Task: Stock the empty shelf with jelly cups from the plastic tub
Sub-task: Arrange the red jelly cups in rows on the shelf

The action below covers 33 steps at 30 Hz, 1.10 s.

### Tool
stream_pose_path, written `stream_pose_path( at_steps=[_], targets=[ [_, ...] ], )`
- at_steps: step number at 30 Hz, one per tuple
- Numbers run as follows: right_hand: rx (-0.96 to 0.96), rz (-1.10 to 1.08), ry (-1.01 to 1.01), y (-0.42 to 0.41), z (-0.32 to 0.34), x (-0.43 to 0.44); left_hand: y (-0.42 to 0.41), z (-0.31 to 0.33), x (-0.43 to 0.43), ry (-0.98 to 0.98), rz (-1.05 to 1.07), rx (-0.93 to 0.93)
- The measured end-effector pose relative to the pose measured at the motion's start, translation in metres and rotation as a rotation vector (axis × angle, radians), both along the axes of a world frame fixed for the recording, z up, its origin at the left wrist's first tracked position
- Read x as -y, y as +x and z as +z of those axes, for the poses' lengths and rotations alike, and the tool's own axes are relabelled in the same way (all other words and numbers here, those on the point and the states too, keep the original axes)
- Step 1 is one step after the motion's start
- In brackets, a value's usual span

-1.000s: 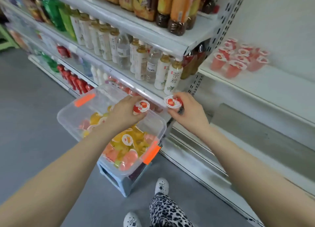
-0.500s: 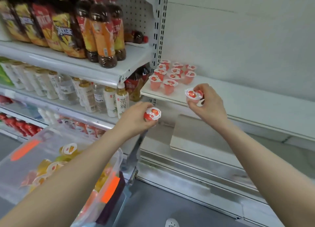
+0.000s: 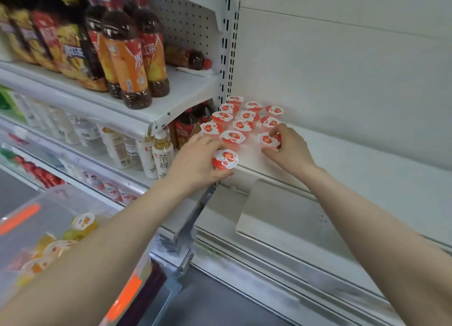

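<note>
My left hand [image 3: 195, 163] grips a red jelly cup [image 3: 224, 159] at the front edge of the white shelf [image 3: 367, 164], just in front of the group of cups. My right hand [image 3: 289, 149] holds another red jelly cup [image 3: 269, 141] that stands on the shelf at the right end of the front row. Several red jelly cups [image 3: 241, 120] stand in rows at the shelf's left end. The clear plastic tub [image 3: 49, 228] with orange latches sits at the lower left, holding yellow and orange cups.
Bottles of tea [image 3: 127, 56] fill the shelves to the left, beyond a perforated upright [image 3: 228, 56]. A white panel [image 3: 281, 215] lies on the lower shelf under my right arm. The white shelf runs on to the right.
Both hands moved forward and up to the shelf with their cups. The right hand's cup now stands on the shelf; the left hand's cup has reached the shelf's front edge.
</note>
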State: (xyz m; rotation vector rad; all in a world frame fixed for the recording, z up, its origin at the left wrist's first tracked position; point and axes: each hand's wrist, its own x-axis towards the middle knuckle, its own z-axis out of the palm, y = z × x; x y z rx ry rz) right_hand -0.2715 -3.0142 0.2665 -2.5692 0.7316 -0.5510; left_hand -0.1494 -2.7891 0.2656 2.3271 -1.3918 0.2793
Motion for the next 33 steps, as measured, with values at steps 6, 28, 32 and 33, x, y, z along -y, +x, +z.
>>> stream_pose_path(
  at_steps=[6,28,32,33],
  targets=[
    [0.029,0.044,0.003,0.016,-0.01,0.014,-0.003,0.002,0.01,-0.006,0.041,0.021],
    [-0.054,0.131,-0.579,-0.012,0.005,0.05,-0.012,-0.002,0.093,0.029,0.038,0.118],
    [-0.049,0.152,-0.586,-0.013,0.003,0.051,-0.013,-0.004,0.094,0.015,0.056,0.152],
    [-0.047,0.15,-0.585,-0.013,0.004,0.051,-0.013,-0.004,0.094,0.015,0.059,0.149]
  ],
)
